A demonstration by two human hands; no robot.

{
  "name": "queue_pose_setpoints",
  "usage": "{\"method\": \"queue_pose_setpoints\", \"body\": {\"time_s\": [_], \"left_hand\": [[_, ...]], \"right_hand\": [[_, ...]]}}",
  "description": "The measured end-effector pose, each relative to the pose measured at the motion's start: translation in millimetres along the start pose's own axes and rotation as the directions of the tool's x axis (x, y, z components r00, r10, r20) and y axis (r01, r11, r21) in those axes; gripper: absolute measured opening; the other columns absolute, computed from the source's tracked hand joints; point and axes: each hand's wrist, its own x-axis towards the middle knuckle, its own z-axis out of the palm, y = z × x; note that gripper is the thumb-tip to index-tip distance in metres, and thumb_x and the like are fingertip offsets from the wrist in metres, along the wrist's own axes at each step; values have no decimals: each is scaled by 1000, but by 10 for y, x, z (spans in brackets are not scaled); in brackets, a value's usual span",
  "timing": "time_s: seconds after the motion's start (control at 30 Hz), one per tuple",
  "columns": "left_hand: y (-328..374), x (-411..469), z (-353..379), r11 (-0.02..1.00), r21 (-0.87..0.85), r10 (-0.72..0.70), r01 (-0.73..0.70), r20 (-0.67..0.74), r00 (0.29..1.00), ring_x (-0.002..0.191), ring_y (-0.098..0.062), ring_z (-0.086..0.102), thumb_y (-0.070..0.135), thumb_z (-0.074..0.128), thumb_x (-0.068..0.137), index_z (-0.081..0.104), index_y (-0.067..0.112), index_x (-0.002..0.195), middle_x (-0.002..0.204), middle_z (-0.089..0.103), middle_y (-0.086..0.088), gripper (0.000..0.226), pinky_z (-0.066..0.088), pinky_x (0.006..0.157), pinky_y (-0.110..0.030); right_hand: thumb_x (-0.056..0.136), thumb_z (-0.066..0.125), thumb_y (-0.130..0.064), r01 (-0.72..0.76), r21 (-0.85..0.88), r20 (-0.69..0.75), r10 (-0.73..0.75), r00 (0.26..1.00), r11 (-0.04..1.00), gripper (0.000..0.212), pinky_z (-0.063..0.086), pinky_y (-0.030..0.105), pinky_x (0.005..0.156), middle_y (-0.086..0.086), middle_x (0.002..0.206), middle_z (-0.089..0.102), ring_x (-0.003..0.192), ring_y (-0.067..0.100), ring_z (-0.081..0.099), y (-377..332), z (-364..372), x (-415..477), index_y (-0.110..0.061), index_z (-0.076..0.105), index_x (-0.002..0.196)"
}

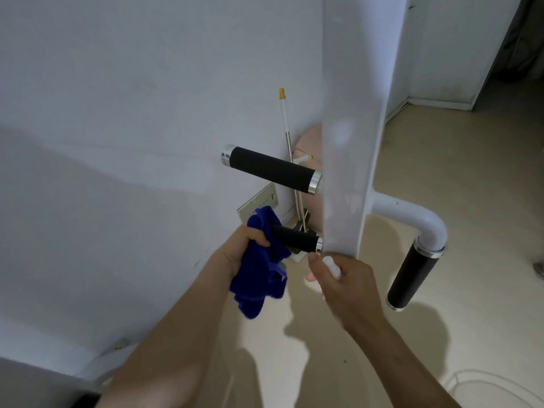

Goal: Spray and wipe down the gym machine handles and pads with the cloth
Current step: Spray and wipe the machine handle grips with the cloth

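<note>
The blue cloth point(259, 287), clasped in the left hand point(245, 244), should be twisted along the whole lower handle point(294, 238); probably a spray bottle point(332, 267) is held in the right hand point(351, 285).

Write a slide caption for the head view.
Left hand grips a blue cloth on the lower handle; right hand holds a white bottle.

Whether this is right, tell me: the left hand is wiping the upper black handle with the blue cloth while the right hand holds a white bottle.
One thing is wrong. The head view shows the left hand pressing the blue cloth around the lower black handle, not the upper handle, which nothing touches. The right hand does hold a white bottle.
</note>
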Motion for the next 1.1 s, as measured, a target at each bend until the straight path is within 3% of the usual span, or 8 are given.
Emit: {"method": "queue_pose_setpoints", "body": {"time_s": [0.17, 0.33, 0.47, 0.53, 0.63, 0.77, 0.87, 1.1], "left_hand": [[28, -42, 8, 983, 135, 145, -121, -182, 973, 69, -31, 65, -4, 55, 64, 58, 4, 99, 86, 65, -20, 36, 55, 64, -39], [165, -229, -278, 916, 163, 388, -366, -587, 710, 67, -32, 66, -12, 50, 81, 60, 5, 110, 86, 70, -15, 36, 57, 69, -48], [336, -398, 74, 812, 398, 571, -428, -387, 723, 82, -25, 68, 14, 67, 88, 59, 23, 99, 98, 69, -4, 16, 57, 79, -46], [310, -383, 415, 611, 672, 684, -420, -181, 706, 80, -11, 62, 30, 68, 88, 59, 23, 102, 90, 63, 8, 18, 52, 77, -30], [179, -171, 770, -86, 960, 778, -266, 232, 583, 75, -12, 59, 44, 45, 96, 67, 19, 95, 87, 62, 6, 34, 46, 69, -27], [153, 51, 805, -350, 914, 781, -205, 405, 476, 76, -15, 57, 41, 32, 95, 69, 21, 69, 70, 63, 6, 50, 41, 74, -32], [157, 87, 844, -288, 902, 717, -322, 426, 552, 69, -12, 55, 37, 32, 99, 54, 22, 66, 69, 62, 5, 42, 42, 80, -31], [572, 146, 816, -270, 958, 379, -92, 194, 905, 85, -18, 59, 40, 29, 103, 57, 15, 89, 92, 64, -4, 40, 38, 76, -29]], "right_hand": [[72, 44, -71, 10, -8, 40, -10, 999, 1000, 73, 49, 40, 57, 13, 59, 60, 56, 29, 56, 39, -24, 18, -1, 63, 69], [71, 44, -72, -4, -11, 41, 5, 999, 1000, 71, 51, 44, 60, 11, 60, 61, 57, 32, 58, 69, -34, 84, -3, 61, 67], [73, 44, -72, 25, -16, 36, -25, 999, 1000, 69, 53, 44, 63, 10, 57, 58, 57, 30, 60, 103, -81, 107, -6, 62, 66], [73, 44, -71, 28, -12, 40, -27, 999, 1000, 66, 53, 43, 64, 8, 58, 61, 57, 27, 60, 92, -90, 122, -8, 63, 65], [75, 45, -69, 31, -15, 41, -30, 999, 999, 66, 53, 44, 63, 8, 58, 59, 57, 25, 59, 100, -84, 143, -6, 62, 66], [76, 45, -68, 42, -12, 39, -41, 998, 999, 67, 52, 45, 60, 6, 55, 57, 54, 23, 57, 115, -72, 155, -4, 59, 64], [75, 47, -69, 34, 22, 32, -34, 999, 999, 67, 51, 43, 58, 4, 53, 59, 52, 24, 56, 128, -65, 169, -5, 61, 63], [78, 49, -69, 37, 28, 60, -39, 997, 999, 63, 48, 44, 56, 7, 53, 54, 51, 25, 52, 160, -55, 129, -10, 55, 59]]}}
